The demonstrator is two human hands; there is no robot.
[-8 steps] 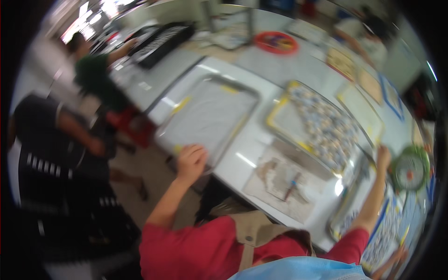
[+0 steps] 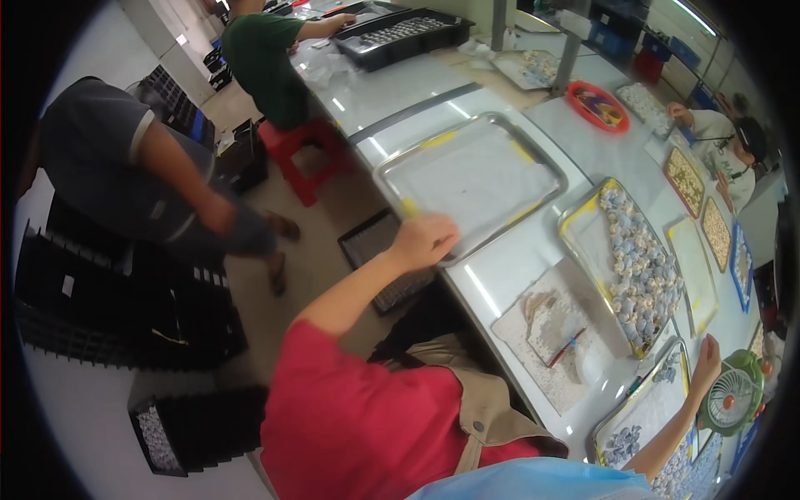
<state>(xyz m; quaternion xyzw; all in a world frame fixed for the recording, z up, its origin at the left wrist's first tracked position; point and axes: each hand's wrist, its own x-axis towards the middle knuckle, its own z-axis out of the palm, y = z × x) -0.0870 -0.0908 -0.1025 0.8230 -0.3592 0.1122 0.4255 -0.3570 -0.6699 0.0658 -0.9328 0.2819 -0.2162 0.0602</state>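
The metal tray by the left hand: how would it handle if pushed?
The tray is probably stiff, given its shiny metal rim. Being wide and shallow, it seems unlikely to tip. The glossy tabletop beneath would likely let it slide.

No lettering, label, number or sign can be read on anything in view.

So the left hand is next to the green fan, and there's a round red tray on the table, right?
Not quite: in the head view, the right hand is next to the green fan; the left hand is by a metal tray. The round red tray is on the table.
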